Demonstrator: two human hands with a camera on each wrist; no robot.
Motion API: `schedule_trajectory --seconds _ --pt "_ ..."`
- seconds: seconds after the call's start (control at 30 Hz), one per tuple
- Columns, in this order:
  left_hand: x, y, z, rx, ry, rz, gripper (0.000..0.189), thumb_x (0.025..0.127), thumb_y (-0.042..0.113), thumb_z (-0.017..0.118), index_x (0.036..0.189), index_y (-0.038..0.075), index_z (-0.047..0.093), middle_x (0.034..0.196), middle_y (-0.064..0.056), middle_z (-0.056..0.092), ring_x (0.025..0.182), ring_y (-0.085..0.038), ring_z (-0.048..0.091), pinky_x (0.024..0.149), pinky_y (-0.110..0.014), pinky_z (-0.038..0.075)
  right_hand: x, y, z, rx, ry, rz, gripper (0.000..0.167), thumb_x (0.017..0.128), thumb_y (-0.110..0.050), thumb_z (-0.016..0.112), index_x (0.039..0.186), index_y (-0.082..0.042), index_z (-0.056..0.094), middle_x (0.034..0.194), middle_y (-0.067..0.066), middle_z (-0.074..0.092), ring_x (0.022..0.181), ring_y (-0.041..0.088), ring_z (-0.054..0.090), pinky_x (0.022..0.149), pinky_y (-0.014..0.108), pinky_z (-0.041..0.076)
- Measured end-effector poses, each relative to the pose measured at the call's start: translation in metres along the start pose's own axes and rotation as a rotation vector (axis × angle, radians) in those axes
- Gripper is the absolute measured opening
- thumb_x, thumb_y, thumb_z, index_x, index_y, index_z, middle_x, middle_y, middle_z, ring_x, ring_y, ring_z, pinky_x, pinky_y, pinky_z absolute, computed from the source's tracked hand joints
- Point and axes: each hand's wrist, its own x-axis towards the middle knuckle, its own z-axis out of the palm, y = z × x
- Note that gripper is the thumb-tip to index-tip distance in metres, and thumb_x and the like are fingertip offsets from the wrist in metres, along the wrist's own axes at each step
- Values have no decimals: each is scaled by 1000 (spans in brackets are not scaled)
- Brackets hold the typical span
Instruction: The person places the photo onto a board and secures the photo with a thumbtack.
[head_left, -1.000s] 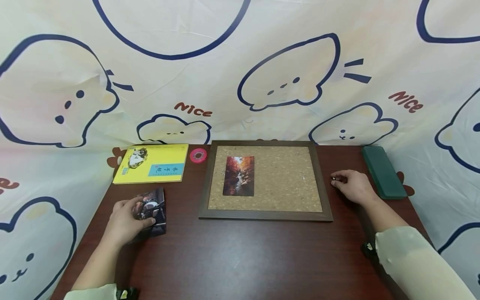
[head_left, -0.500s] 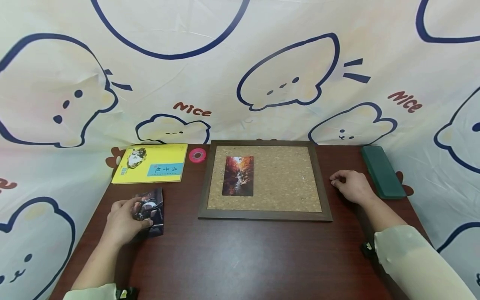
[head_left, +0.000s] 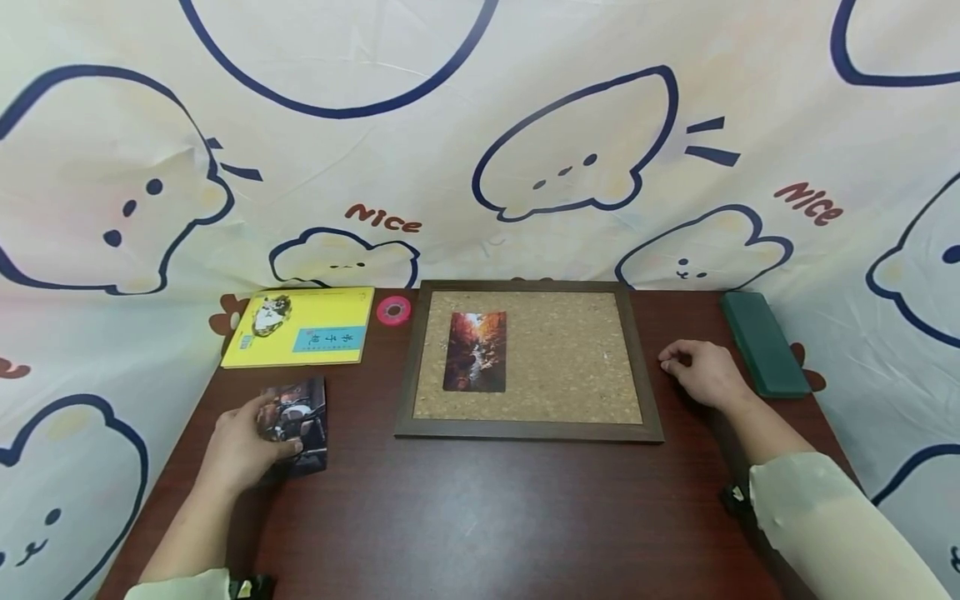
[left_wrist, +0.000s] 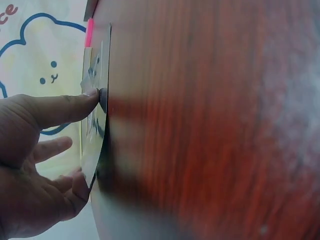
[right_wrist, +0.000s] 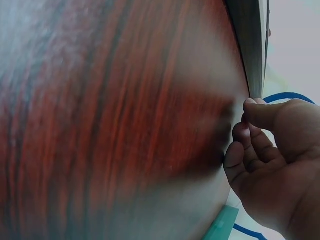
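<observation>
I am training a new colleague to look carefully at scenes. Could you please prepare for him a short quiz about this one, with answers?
1. True or false: in the head view, the autumn picture lies in the right half of the cork board.
2. In that view, what lies between the yellow book and the board?
3. The left hand holds: A. yellow book; B. dark picture; C. cork board.

Key: 1. False; 2. a pink ring; 3. B.
</observation>
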Motion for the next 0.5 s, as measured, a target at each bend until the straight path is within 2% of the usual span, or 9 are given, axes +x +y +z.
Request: schedule_trajectory --seconds 0.17,0.33,0.5 --pt "1 -3 -3 20 -11 7 95 78 23 89 151 -10 39 141 -44 42 125 -62 43 97 -74 40 -1 -3 0 7 8 4 12 102 -16 66 108 -9 74 111 16 73 96 33 64 81 51 49" --pt "0 -3 -4 27 -13 -23 87 80 21 87 150 -8 43 138 -41 49 121 -58 50 92 -70 44 -3 -7 0 16 15 4 13 102 -17 67 108 -10 74 113 18 73 100 35 64 83 54 50" --pt "0 -5 -5 5 -12 -40 83 81 18 86 151 -4 45 139 -41 49 120 -57 50 90 -70 46 -3 -10 -2 18 13 2 13 102 -18 67 109 -11 74 114 18 73 99 33 64 82 51 50"
